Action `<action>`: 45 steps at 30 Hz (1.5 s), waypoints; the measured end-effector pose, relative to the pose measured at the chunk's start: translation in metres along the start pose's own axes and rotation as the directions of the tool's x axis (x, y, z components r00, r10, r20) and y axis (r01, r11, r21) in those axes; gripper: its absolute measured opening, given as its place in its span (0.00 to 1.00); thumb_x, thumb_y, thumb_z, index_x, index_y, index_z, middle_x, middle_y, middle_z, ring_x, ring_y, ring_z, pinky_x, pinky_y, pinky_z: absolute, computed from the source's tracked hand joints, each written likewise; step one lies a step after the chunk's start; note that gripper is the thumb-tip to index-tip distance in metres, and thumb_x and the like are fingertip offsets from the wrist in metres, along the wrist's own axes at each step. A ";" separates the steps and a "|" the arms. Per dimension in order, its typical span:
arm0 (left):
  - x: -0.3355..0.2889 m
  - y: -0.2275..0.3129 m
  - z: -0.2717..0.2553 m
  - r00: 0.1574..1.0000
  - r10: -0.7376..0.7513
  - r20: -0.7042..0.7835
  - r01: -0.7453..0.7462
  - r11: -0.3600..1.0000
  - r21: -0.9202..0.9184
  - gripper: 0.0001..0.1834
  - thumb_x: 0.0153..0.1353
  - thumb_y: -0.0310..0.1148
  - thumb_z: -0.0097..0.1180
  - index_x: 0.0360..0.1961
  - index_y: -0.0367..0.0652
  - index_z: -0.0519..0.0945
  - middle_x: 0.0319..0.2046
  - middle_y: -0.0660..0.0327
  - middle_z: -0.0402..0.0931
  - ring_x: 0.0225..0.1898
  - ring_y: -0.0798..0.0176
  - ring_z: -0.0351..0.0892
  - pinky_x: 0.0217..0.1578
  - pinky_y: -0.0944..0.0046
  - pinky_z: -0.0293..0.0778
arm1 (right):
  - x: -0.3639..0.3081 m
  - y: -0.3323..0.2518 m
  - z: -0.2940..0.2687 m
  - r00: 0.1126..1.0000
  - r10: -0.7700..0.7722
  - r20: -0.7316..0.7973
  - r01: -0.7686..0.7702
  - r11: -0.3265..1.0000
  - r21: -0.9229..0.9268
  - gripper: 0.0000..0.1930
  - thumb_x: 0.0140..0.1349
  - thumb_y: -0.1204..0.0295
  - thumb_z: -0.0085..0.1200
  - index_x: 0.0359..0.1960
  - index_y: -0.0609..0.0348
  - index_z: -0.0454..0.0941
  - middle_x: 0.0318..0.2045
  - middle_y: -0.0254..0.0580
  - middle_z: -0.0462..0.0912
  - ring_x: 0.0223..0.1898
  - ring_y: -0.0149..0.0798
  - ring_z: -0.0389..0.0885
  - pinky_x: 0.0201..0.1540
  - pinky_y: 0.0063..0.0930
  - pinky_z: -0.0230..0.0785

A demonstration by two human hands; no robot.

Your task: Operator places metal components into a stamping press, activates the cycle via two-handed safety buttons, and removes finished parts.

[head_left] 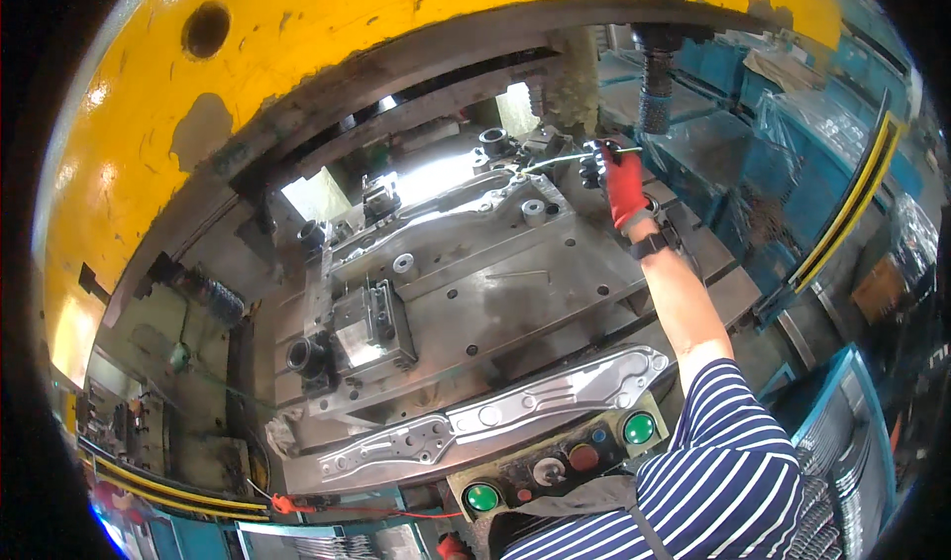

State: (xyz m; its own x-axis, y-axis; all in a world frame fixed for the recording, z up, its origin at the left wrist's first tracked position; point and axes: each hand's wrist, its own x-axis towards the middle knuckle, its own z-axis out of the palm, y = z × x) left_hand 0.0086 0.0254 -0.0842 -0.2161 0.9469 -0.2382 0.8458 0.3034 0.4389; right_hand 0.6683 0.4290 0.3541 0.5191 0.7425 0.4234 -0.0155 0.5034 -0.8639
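My right hand (pixel 619 179), in a red glove with dark finger pads, is stretched out over the far right of the press die (pixel 495 303). It is closed round a thin pale green rod (pixel 557 162), whose far end reaches left to a stamped metal part (pixel 436 215) lying on the die. Only a bit of my left hand (pixel 454 548), also red-gloved, shows at the lower edge; its fingers cannot be made out. A second long stamped metal part (pixel 495 416) lies along the bed's near edge, in front of me.
The yellow press ram (pixel 396 10) hangs above the die. A control box (pixel 555 469) with green buttons stands at the near edge. Left of it lies an orange air gun (pixel 287 504) on a red hose. Yellow-black guard bars (pixel 842 203) and blue bins (pixel 852 402) stand right.
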 end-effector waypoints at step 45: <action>-0.013 -0.040 0.034 0.815 -0.438 0.381 0.498 0.190 -0.846 0.18 0.57 0.55 0.49 0.34 0.54 0.76 0.20 0.66 0.71 0.21 0.59 0.71 0.19 0.53 0.66 | -0.160 -0.049 0.235 0.862 -0.285 0.418 0.345 0.936 -0.073 0.10 0.65 0.76 0.51 0.46 0.66 0.78 0.33 0.41 0.84 0.32 0.25 0.79 0.34 0.23 0.72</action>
State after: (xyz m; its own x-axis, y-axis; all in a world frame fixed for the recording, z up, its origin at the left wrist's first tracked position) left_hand -0.0056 -0.0029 -0.1284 -0.3603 0.5979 -0.7160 -0.3601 0.6189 0.6980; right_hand 0.3851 0.3898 0.3930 0.0947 0.6817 0.7255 0.2270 0.6947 -0.6825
